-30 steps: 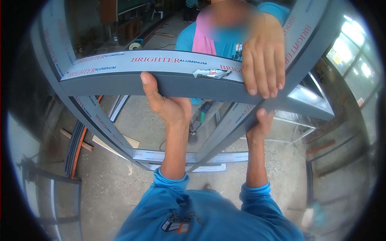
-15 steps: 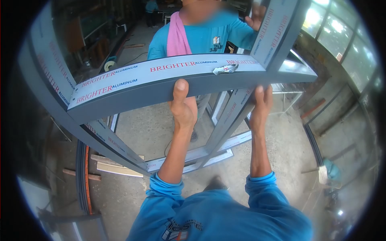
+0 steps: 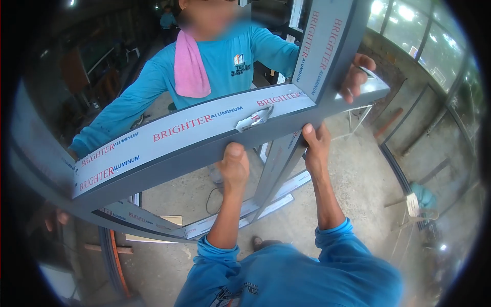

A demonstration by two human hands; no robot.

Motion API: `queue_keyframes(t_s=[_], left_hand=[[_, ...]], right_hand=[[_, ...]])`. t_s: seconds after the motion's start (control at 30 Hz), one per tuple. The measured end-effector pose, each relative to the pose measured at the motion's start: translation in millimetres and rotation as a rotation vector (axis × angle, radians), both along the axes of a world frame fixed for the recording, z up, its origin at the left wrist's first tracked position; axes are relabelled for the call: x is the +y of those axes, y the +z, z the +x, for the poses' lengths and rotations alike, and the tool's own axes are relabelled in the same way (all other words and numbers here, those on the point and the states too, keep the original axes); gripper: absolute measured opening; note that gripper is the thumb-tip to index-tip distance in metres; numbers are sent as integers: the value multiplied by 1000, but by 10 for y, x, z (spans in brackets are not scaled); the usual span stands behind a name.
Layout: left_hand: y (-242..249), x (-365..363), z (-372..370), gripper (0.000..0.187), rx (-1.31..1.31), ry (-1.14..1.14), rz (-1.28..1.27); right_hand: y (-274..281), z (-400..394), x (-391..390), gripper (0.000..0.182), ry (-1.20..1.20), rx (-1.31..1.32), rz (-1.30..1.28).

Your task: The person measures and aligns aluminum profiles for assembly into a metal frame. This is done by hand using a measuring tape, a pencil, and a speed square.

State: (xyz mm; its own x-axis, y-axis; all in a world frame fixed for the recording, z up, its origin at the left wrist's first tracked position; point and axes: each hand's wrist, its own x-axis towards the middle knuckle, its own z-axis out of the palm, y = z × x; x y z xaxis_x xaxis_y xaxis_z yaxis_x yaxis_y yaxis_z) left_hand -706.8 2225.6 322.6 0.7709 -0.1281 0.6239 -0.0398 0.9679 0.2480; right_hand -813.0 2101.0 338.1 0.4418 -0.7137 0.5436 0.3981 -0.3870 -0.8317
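A large grey aluminum frame (image 3: pixel 194 156) with printed protective film stands tilted in front of me. My left hand (image 3: pixel 234 169) grips its cross bar from underneath, thumb up against the dark near face; its other fingers are hidden behind the bar. To the right, my right hand (image 3: pixel 317 148) holds the same bar beside the joint with the upright bar (image 3: pixel 327 46), thumb on the near face and fingers partly hidden. Between my hands, a torn flap of film (image 3: pixel 254 121) curls up from the bar.
Across the frame stands a co-worker with a pink towel (image 3: pixel 192 66). The co-worker's hands (image 3: pixel 357 79) are at the upright and at the frame's lower left. Long dark strips (image 3: pixel 115 261) lie on the concrete floor at left; a plastic chair (image 3: pixel 414 207) is at right.
The cross bar has tipped, its left end lower, and shifted left. The co-worker has leaned left, with arms now spread to both sides of the frame. My hands keep hold of the bar.
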Motion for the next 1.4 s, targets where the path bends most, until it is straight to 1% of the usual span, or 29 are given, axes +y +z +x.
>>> queue_keyframes(t_s=[0.03,0.07,0.13,0.17,0.2,0.23,0.33,0.4,0.47,0.53,0.6,0.63,0.67,0.73,0.77,0.8,0.87,0.93,0.97,1.0,1.07,1.1,1.13,1.17,1.2,1.23,1.27,1.33,1.4], left_hand=[[8,-151,-93,59,-31,-9,-28],[11,-314,-145,59,-35,-9,-26],[-23,-565,-206,44,-76,8,331],[-22,-657,-222,44,-82,10,338],[0,-746,-229,39,-86,-1,372],[12,-821,-235,34,-91,-12,409],[43,-872,-295,32,-38,42,415],[131,-920,-303,31,-20,50,358],[72,-928,-321,29,-41,121,333],[-23,-881,-347,29,-19,129,387],[19,-890,-327,28,-32,140,402],[82,-881,-333,28,-46,194,389],[138,-897,-320,28,-59,249,373],[98,-846,-366,31,-34,272,399],[127,-812,-375,32,-31,203,456],[126,-813,-360,34,-15,203,492],[96,-814,-353,35,14,238,535],[119,-850,-289,40,-43,291,490],[110,-861,-284,45,-26,320,484],[133,-851,-319,54,-27,265,474],[158,-907,-397,71,-22,302,341],[107,-962,-363,77,13,261,146],[71,-1018,-308,84,34,218,-45],[191,-983,-365,87,63,274,-93],[308,-913,-419,91,93,330,-150],[279,-875,-352,84,60,385,-166],[280,-900,-349,84,56,421,-184],[313,-1029,-365,82,194,523,-178],[334,-1088,-408,79,188,558,-210]], right_hand=[[-10,-18,-23,69,39,51,-17],[9,-26,-60,69,82,102,-36],[-7,-16,-134,66,85,88,-31],[-17,-15,-205,64,192,81,-1],[-18,-7,-292,63,300,73,24],[-30,-17,-396,60,521,58,152],[-95,0,-440,63,553,109,125],[-28,47,-442,66,545,80,104],[17,19,-434,68,580,85,51],[-3,-39,-424,69,602,127,104],[49,-10,-422,69,579,141,46],[35,49,-422,68,542,57,-58],[116,85,-471,68,547,39,-81],[167,-70,-485,66,598,319,-96],[190,-89,-512,67,562,324,-190],[355,-128,-532,67,592,322,-201],[783,-326,-586,55,440,1150,-629],[803,-620,-907,43,326,655,-1261],[1047,-802,-936,33,477,549,-1101],[1341,-1037,-970,30,519,550,-894],[1733,-999,-1376,26,628,-93,-838],[2012,-749,-1401,23,506,-416,-695],[2229,-644,-1532,40,516,-450,-783],[2447,-538,-1664,58,529,-487,-868],[2508,-416,-1569,67,582,-473,-862],[2338,-337,-1393,76,669,-429,-801],[2222,-289,-1249,86,756,-371,-729],[1865,-132,-1081,105,870,-252,-669],[1654,252,-1245,85,795,-195,-837]])
